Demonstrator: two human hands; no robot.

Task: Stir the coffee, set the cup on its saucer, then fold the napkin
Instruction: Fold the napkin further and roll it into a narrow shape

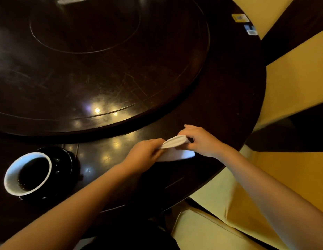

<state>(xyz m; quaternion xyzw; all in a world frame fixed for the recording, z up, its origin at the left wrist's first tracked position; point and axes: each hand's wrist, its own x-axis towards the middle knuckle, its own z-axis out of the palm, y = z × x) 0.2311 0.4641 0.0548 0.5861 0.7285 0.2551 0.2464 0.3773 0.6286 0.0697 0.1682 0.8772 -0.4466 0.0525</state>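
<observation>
A white napkin (pixel 175 142) is held just above the dark table (pixel 220 109), its upper layer bent over into a fold. My left hand (pixel 144 153) pinches its left end. My right hand (pixel 200 141) pinches its right end. The lower part of the napkin (pixel 182 156) lies flat on the table under my hands. At the lower left a black cup with a white inside (pixel 25 175) holds dark coffee and stands on a black saucer (pixel 67 159). No spoon is visible.
A large raised turntable (pixel 103 69) covers the middle of the table. Small packets (pixel 241 18) lie near the far right edge. Yellow-covered chairs (pixel 292 78) stand to the right and below the table edge.
</observation>
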